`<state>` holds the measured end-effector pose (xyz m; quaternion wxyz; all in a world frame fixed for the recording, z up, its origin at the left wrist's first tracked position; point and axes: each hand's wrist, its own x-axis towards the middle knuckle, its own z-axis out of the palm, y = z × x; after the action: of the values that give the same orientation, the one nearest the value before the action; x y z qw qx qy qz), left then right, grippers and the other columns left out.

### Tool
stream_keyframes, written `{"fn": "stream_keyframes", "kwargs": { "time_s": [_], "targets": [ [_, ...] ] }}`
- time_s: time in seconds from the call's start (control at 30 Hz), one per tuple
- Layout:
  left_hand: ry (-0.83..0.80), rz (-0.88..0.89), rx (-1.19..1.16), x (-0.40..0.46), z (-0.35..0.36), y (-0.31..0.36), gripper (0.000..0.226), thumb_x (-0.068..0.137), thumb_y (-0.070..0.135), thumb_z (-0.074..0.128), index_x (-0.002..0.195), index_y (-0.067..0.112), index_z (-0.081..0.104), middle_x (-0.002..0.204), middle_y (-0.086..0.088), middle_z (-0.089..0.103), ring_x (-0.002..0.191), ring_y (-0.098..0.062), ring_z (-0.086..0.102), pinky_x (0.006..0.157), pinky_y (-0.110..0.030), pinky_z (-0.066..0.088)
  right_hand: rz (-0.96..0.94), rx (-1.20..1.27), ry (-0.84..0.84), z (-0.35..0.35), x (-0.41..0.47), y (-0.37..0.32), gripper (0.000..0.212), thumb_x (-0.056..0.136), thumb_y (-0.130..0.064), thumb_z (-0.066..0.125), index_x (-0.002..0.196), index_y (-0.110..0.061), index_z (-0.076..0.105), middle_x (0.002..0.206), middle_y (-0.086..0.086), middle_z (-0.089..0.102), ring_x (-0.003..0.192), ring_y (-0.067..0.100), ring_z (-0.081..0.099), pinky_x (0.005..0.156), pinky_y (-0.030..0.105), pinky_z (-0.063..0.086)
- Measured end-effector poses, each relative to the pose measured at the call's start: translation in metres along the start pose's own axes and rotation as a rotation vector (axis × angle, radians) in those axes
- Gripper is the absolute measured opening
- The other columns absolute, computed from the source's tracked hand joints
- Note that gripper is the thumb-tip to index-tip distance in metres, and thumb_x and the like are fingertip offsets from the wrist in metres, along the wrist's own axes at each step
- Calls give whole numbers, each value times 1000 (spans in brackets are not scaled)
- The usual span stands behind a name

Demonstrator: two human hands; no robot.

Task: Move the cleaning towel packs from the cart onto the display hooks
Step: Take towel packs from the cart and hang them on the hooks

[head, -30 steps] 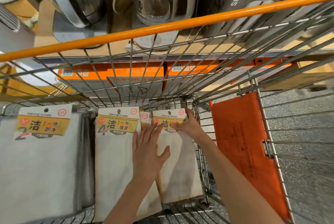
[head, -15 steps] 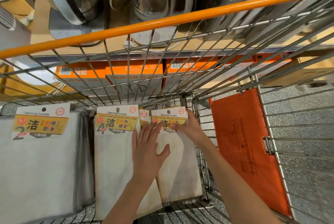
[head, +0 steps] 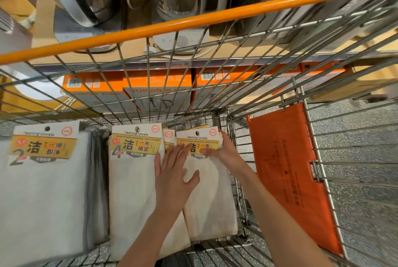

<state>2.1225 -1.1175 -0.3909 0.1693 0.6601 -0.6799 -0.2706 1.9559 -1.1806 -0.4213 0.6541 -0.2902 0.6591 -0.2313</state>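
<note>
Your left hand (head: 172,178) lies flat and spread, fingers straight and fanned, palm down on the towel packs in the wire cart (head: 237,103). Its fingertips reach the yellow label of the rightmost pack (head: 206,197), while its palm covers the seam between that pack and the middle pack (head: 131,191) just to its left. Your thumb points out to the right across the pale cloth.

Your right hand (head: 224,150) is just beyond your left fingertips, curled round the top right corner of the rightmost pack, pinching its card header with the thumb on the label face. Both forearms come in from the lower edge, the right one angled steeply from the lower right.

Well to the left of your left hand lies a larger grey pack (head: 43,197). To the right of your right hand, an orange flap (head: 286,172) hangs against the cart's end wall.
</note>
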Motion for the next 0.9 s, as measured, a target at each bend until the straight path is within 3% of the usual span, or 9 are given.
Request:
{"fn": "stream_keyframes", "kwargs": {
  "time_s": [0.1,0.33,0.53,0.63,0.77,0.9],
  "targets": [
    [12,0,-2,0,0,1,61,75,48,47,133,31,41,135,2,54,131,-11,33,115,-30,-3,-2,-5,-22,-3,-4,0,63,70,0,77,126,-10,49,117,7,65,102,19,64,68,17,52],
    [22,-4,-8,1,-1,5,60,75,48,46,132,32,41,134,2,55,131,-11,32,114,-28,-6,15,-32,-65,-7,-4,-1,66,68,-5,80,126,-12,49,116,5,67,106,20,63,87,32,53],
    [24,8,15,1,-1,3,59,74,47,46,131,31,42,133,2,56,130,-11,34,114,-31,-2,-17,-24,-73,-5,-14,-5,68,71,-3,78,127,-15,42,117,2,63,105,17,61,69,17,51],
    [23,16,14,0,-1,2,59,74,47,47,130,32,42,132,3,56,131,-10,33,114,-31,-1,-28,24,-82,-5,-19,-5,63,74,3,74,121,-23,42,108,-3,63,92,7,62,60,12,50],
    [25,19,14,-1,0,1,58,74,46,47,130,30,45,132,3,56,131,-10,33,114,-31,-2,-53,-8,-52,-3,-19,-4,49,75,4,72,103,-29,49,102,-3,65,87,2,63,62,12,51],
    [28,14,18,1,0,0,58,75,47,47,131,30,44,133,3,55,131,-10,32,115,-32,-2,-55,-23,-18,1,-18,-4,52,74,1,74,113,-21,48,105,-2,64,92,7,62,62,12,50]
  ]
}}
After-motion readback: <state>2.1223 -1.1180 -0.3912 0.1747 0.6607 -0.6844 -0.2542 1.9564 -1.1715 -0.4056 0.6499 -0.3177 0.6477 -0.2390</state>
